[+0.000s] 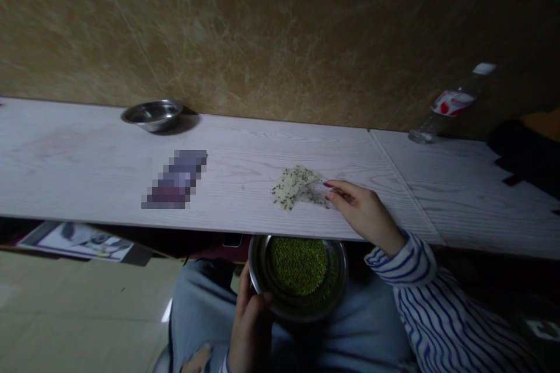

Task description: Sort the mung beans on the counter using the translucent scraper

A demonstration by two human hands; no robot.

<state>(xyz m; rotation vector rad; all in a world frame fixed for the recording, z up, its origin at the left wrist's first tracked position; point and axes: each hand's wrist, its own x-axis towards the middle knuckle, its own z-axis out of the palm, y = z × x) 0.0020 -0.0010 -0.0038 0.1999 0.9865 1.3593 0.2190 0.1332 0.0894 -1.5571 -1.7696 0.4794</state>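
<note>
My left hand (249,320) grips the rim of a metal bowl (339,280) that rests on my lap, just below the table's front edge. The bowl holds green mung beans (298,263). My right hand (365,213) lies on the table with its fingers pinched on a small clear plastic piece (315,191). That piece touches a little heap of pale grains mixed with green beans (292,185) on the light wood table (87,175).
An empty metal bowl (152,113) stands at the back left by the wall. A blurred flat object (176,179) lies mid-table. A plastic bottle (450,103) lies at the back right, with dark items (522,148) beside it. A magazine (79,240) sits under the table.
</note>
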